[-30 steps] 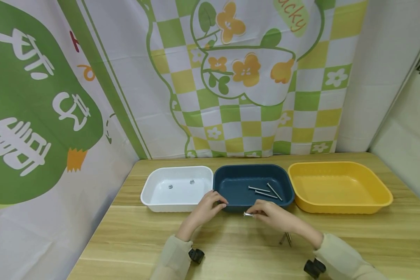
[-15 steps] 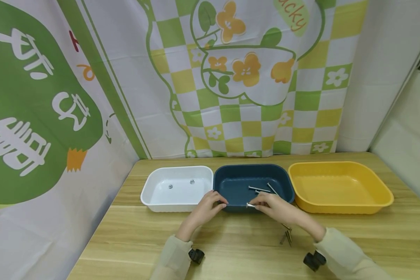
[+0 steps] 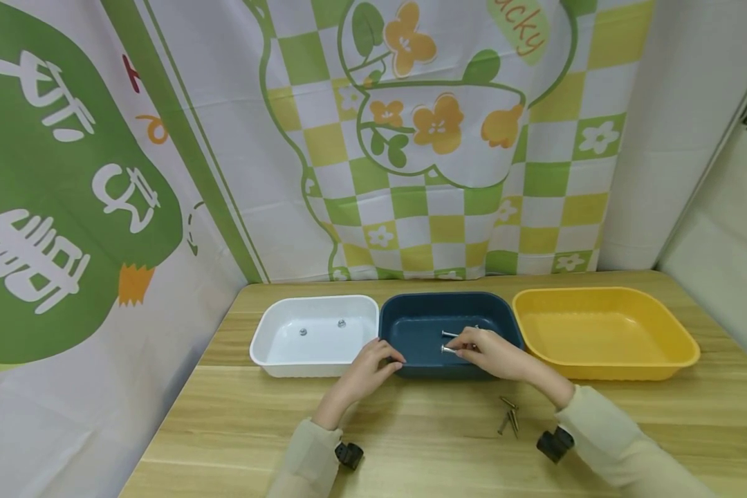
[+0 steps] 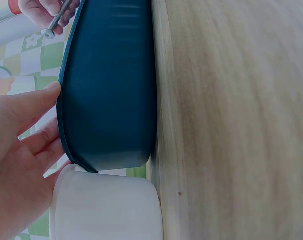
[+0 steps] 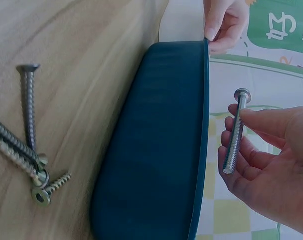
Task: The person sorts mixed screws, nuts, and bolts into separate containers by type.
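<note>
My right hand (image 3: 490, 354) pinches a silver bolt (image 5: 235, 142) between thumb and fingers, above the inside of the dark blue bin (image 3: 432, 371). In the right wrist view the bolt's round head points up and its threaded end down. Beneath that hand, bolts (image 3: 451, 335) lie in the blue bin, mostly hidden by it. My left hand (image 3: 370, 368) grips the blue bin's near rim by its left corner, thumb outside and fingers behind the rim.
Left of the blue bin stands a white bin (image 3: 299, 369) with two small nuts (image 3: 341, 323) in it. A yellow bin (image 3: 604, 372) stands to the right. Several screws (image 3: 512, 418) lie on the wooden table (image 3: 411, 429), close to my right forearm.
My right hand has carried the bolt from in front of the blue bin, over its near rim and above its inside. The screws on the table have come into fuller view. The left hand stays put.
</note>
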A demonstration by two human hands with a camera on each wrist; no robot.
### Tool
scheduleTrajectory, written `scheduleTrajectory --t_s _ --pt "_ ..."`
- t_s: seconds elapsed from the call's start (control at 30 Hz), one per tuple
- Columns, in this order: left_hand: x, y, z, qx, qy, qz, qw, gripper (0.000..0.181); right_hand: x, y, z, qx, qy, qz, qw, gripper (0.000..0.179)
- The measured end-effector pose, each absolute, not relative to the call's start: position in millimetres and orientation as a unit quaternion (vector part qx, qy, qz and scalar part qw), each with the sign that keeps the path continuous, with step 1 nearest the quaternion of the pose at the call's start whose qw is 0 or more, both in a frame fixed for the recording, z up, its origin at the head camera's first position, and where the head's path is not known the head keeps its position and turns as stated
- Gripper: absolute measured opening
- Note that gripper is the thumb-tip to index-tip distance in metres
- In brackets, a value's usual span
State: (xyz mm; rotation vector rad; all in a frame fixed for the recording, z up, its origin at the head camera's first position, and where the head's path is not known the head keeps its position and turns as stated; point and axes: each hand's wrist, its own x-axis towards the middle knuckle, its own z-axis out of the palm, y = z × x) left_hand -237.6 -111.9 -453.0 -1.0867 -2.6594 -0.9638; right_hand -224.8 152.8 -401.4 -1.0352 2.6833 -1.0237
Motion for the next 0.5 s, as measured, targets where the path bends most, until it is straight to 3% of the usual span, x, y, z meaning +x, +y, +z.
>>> scheduleTrajectory --t_s 0.5 --pt "-238 -113 -454 -0.365 -0.873 -0.316 0.064 0.012 -238 151 -398 -0.333 0.882 -0.327 0.065 0.021"
